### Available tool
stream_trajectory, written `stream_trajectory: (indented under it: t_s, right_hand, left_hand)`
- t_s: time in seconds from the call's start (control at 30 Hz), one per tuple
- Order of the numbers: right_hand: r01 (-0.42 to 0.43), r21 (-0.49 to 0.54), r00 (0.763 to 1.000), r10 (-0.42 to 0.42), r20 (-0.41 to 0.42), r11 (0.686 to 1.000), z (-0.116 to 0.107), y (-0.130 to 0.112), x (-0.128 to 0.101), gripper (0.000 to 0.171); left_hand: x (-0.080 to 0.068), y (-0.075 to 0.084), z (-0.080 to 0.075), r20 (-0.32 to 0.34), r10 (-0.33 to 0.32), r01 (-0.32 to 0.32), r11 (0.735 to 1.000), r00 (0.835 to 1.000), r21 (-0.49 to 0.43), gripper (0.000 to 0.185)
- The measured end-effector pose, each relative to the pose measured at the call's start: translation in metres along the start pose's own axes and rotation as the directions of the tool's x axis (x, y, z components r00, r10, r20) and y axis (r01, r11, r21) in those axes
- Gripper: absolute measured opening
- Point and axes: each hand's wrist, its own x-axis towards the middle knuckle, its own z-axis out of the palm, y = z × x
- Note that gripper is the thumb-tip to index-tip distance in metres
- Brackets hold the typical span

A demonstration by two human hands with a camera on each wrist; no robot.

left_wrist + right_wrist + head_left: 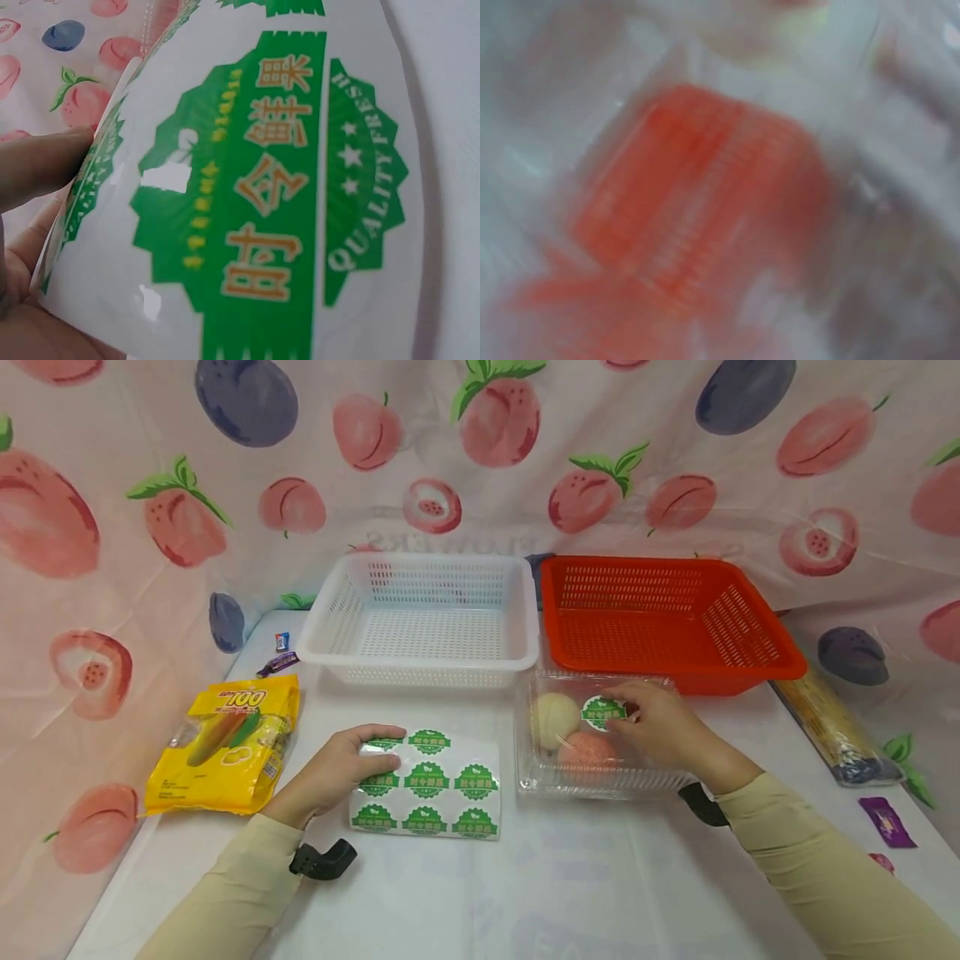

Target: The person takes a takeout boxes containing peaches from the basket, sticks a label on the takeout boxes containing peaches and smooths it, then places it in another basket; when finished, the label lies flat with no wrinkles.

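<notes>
My left hand (341,772) pinches the left side of a white sheet of green stickers (450,814), thumb on top and fingers behind. Close up in the left wrist view, the sheet curves away from the thumb (45,169), and one badge reads "QUALITY FRESH". Over a clear plastic box (536,781), my right hand (660,727) pinches a single green sticker (602,713) by its right side, right at the lid. Inside the box are a round pale-yellow thing (555,718) and a round coral one (587,750). The right wrist view is mostly red blur.
Behind the box stands a red basket (667,681), with a white basket (420,664) to its left. A yellow snack bag (217,752) lies at left, near small wrapped sweets (277,663). At right are a long clear-wrapped packet (832,727) and a purple sweet (887,822).
</notes>
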Motion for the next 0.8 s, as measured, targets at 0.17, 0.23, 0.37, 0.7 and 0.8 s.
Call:
stream_trajectory:
  t_s: [0.17, 0.23, 0.37, 0.7, 0.8]
  right_hand:
    - [0.011, -0.034, 1.0, -0.011, 0.006, 0.999, 0.001, -0.001, 0.001, 0.042]
    - [0.007, -0.044, 1.0, -0.007, 0.009, 0.999, 0.001, -0.001, 0.0, 0.042]
    - [-0.002, -0.059, 1.0, 0.003, 0.012, 0.998, 0.002, -0.002, 0.0, 0.043]
    - [-0.028, -0.072, 0.999, 0.03, 0.03, 0.997, 0.001, -0.001, -0.001, 0.046]
    - [-0.042, -0.069, 0.998, 0.045, 0.037, 0.997, 0.0, -0.001, -0.001, 0.047]
  left_hand:
    - [0.004, -0.003, -0.003, 0.01, -0.015, 0.015, 0.999, 1.0, -0.045, 0.049]
    - [0.005, -0.005, -0.005, 0.013, -0.021, 0.022, 0.998, 1.0, -0.052, 0.049]
    - [0.009, -0.01, -0.009, 0.013, -0.055, 0.055, 0.997, 0.998, -0.048, 0.048]
    - [0.01, -0.015, -0.019, 0.014, -0.105, 0.105, 0.993, 0.994, -0.06, 0.05]
    - [0.011, -0.016, -0.021, 0.001, -0.112, 0.112, 0.992, 0.994, -0.053, 0.05]
